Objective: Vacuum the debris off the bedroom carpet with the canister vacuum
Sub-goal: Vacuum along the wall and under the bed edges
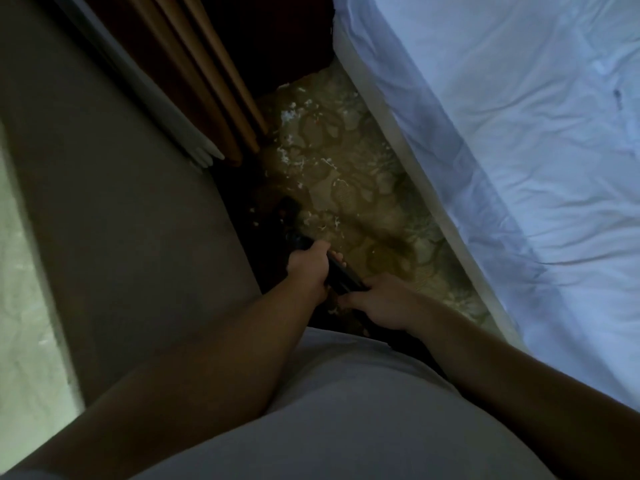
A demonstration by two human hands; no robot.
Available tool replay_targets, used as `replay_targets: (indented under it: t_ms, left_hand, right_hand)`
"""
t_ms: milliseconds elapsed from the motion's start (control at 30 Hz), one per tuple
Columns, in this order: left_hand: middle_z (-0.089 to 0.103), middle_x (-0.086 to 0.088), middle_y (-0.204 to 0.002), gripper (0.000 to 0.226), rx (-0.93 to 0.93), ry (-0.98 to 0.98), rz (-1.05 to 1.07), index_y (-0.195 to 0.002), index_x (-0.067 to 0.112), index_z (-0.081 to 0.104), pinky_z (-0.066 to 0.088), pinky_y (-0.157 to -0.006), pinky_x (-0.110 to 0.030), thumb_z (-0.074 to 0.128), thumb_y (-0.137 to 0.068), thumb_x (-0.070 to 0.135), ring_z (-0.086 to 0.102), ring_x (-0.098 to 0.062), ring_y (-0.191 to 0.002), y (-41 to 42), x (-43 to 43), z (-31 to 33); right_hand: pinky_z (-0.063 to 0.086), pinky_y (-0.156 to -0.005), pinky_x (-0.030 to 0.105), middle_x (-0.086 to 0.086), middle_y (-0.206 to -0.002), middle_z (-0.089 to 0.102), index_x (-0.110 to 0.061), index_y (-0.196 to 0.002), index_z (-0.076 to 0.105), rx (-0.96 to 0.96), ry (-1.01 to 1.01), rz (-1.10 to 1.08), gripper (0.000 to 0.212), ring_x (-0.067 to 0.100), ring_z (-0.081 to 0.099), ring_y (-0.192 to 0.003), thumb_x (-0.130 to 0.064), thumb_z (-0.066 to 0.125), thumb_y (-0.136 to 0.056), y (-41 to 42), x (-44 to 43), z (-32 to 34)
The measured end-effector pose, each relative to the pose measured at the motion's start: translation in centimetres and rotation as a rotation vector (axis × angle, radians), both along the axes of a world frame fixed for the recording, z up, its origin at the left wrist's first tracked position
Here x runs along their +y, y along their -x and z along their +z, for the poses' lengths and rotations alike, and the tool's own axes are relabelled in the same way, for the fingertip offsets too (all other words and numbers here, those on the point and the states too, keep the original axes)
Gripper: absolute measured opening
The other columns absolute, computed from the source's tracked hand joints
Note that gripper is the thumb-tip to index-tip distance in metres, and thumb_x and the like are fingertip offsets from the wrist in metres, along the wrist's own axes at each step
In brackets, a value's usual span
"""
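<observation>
**Booth:** Talk me through the grip!

**Me:** 2 hands on the vacuum wand (343, 278). My left hand (308, 268) is further out, fingers curled right round the dark tube. My right hand (377, 303) clamps the near end, close to my grey shirt (346, 410).

**Booth:** And where does the wand point?

**Me:** Forward and left, low over the patterned carpet (363, 209), along the dark strip at the foot of the wall (104, 202). Its far end runs into shadow, so I can't make out the nozzle.

**Booth:** The mess?

**Me:** White debris (287, 116) is scattered ahead of the wand, thickest near the brown curtain (207, 81), with more flecks just beyond my left hand. The bed (519, 168) and its white sheet hem me in on the right.
</observation>
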State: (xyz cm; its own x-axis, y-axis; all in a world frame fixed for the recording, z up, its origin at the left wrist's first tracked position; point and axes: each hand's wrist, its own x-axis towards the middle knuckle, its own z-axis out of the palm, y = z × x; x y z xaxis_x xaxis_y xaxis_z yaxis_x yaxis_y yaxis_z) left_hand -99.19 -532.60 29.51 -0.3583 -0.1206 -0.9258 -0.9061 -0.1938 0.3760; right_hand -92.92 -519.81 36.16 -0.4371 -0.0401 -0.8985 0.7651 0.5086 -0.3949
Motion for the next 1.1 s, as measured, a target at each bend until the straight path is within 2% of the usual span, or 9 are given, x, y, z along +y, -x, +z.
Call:
replay_targets:
  t_ms: [100, 233, 400, 633, 733, 833, 900, 1033, 1100]
  left_hand:
    - [0.07, -0.011, -0.077, 0.02, 0.025, -0.018, 0.026, -0.096, 0.001, 0.065, 0.059, -0.065, -0.035, 0.063, -0.096, 0.021, 0.068, -0.023, -0.065, -0.2, 0.8, 0.4]
    - [0.073, -0.012, -0.09, 0.024, 0.059, 0.008, 0.058, -0.107, 0.005, 0.066, 0.062, -0.071, -0.04, 0.063, -0.093, 0.024, 0.072, -0.026, -0.078, -1.9, 2.6, 0.5]
    - [0.069, -0.011, -0.083, 0.033, 0.088, 0.019, 0.074, -0.119, 0.003, 0.061, 0.055, -0.056, -0.034, 0.062, -0.095, 0.026, 0.067, -0.024, -0.067, -8.4, 8.0, 0.2]
    - [0.069, -0.014, -0.09, 0.021, 0.038, 0.043, 0.116, -0.109, 0.007, 0.062, 0.055, -0.057, -0.033, 0.062, -0.097, 0.024, 0.067, -0.028, -0.075, -20.5, 18.2, 0.5]
    - [0.069, -0.014, -0.09, 0.023, 0.01, 0.045, 0.098, -0.108, 0.005, 0.064, 0.056, -0.066, -0.037, 0.063, -0.096, 0.024, 0.066, -0.031, -0.077, -25.1, 21.8, 0.9]
    - [0.073, -0.015, -0.092, 0.026, -0.026, 0.056, 0.074, -0.109, 0.004, 0.067, 0.058, -0.088, -0.049, 0.064, -0.094, 0.025, 0.069, -0.035, -0.087, -29.2, 25.1, 0.6]
    - [0.072, -0.014, -0.086, 0.021, -0.051, 0.021, 0.079, -0.103, 0.003, 0.066, 0.056, -0.093, -0.052, 0.064, -0.094, 0.023, 0.069, -0.034, -0.085, -31.7, 27.0, 0.9]
    - [0.07, -0.012, -0.083, 0.016, -0.093, -0.033, 0.118, -0.095, 0.005, 0.064, 0.056, -0.072, -0.041, 0.062, -0.097, 0.021, 0.067, -0.029, -0.077, -35.0, 30.3, 0.8]
    - [0.071, -0.011, -0.079, 0.018, -0.109, -0.05, 0.126, -0.091, 0.005, 0.066, 0.057, -0.076, -0.044, 0.063, -0.097, 0.022, 0.068, -0.029, -0.078, -36.0, 31.6, 0.6]
  right_hand:
    - [0.046, -0.051, 0.021, 0.0, -0.074, 0.07, -0.015, -0.087, 0.074, 0.036, -0.02, 0.035, 0.032, 0.011, 0.065, -0.059, -0.047, 0.079, -0.087, -0.1, 1.0, 0.0]
    - [0.043, -0.05, 0.021, -0.005, -0.061, 0.066, -0.019, -0.078, 0.071, 0.096, -0.027, 0.056, 0.031, 0.01, 0.065, -0.053, -0.048, 0.08, -0.086, -1.4, 3.0, -0.4]
    - [0.052, -0.07, 0.033, 0.005, -0.083, 0.072, -0.016, -0.09, 0.074, 0.095, -0.014, 0.105, 0.042, 0.026, 0.074, -0.083, -0.057, 0.079, -0.081, -7.3, 8.5, -1.2]
    - [0.059, -0.084, 0.04, 0.01, -0.094, 0.076, -0.018, -0.099, 0.074, 0.037, 0.039, 0.131, 0.044, 0.028, 0.075, -0.087, -0.055, 0.082, -0.076, -18.2, 18.9, -0.6]
    - [0.062, -0.093, 0.047, 0.009, -0.096, 0.077, -0.02, -0.099, 0.075, 0.015, 0.029, 0.156, 0.047, 0.029, 0.076, -0.088, -0.057, 0.081, -0.071, -22.5, 22.9, -0.1]
    - [0.062, -0.079, 0.039, 0.009, -0.093, 0.079, -0.017, -0.099, 0.076, -0.015, 0.011, 0.187, 0.043, 0.027, 0.077, -0.082, -0.053, 0.08, -0.077, -26.3, 26.4, 0.8]
    - [0.063, -0.077, 0.039, 0.009, -0.089, 0.08, -0.015, -0.098, 0.077, -0.029, -0.005, 0.179, 0.044, 0.027, 0.079, -0.077, -0.053, 0.081, -0.076, -28.6, 28.4, 1.4]
    - [0.063, -0.085, 0.044, 0.008, -0.084, 0.08, -0.014, -0.096, 0.079, -0.084, -0.052, 0.197, 0.048, 0.027, 0.079, -0.077, -0.056, 0.082, -0.072, -31.6, 31.4, 2.6]
    - [0.063, -0.081, 0.043, 0.009, -0.082, 0.08, -0.012, -0.094, 0.08, -0.097, -0.058, 0.182, 0.047, 0.028, 0.079, -0.076, -0.054, 0.083, -0.073, -32.5, 32.6, 3.0]
